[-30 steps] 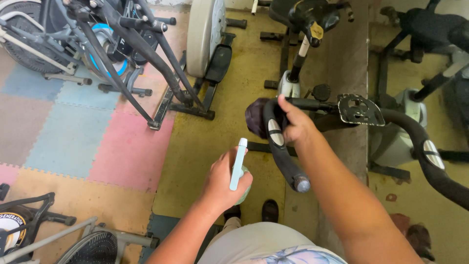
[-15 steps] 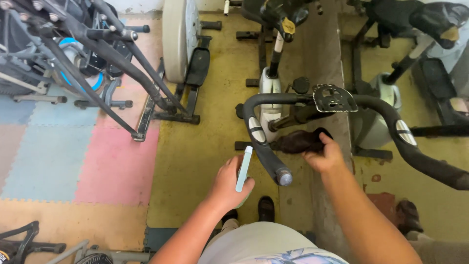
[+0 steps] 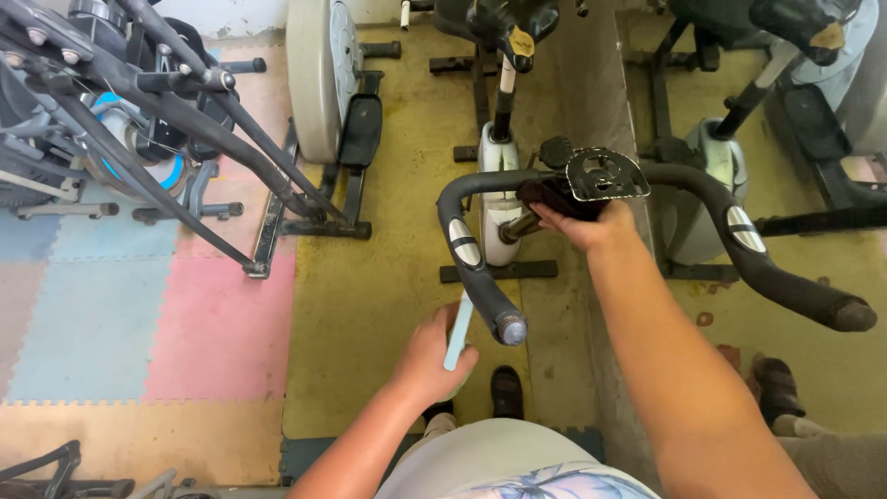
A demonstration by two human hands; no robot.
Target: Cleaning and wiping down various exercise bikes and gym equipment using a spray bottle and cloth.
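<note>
Handlebar (image 3: 467, 249) of an exercise bike, black and curved, spans the centre of the view; its left grip ends in a silver cap just beside the left hand, its right grip (image 3: 785, 277) runs out toward the right edge. Mats (image 3: 139, 314) of pink, blue and tan foam cover the floor at left, meeting yellow flooring (image 3: 388, 305) under the bike. Elliptical trainer (image 3: 166, 120), upper left, stands well apart from the hands, its white flywheel (image 3: 309, 74) and black pedal beside the bike's front post. Second bike (image 3: 739, 120) stands behind the right grip. Console bracket (image 3: 605, 174), a perforated metal plate, sits at the bar's middle and partly hides the cloth. Right hand (image 3: 587, 225) is closed on a dark cloth (image 3: 554, 194), pressing it against the bar's centre just under the bracket. Left hand (image 3: 434, 356) is curled around a pale blue bottle (image 3: 459, 331), held upright below the left grip, whose end overlaps its top.
</note>
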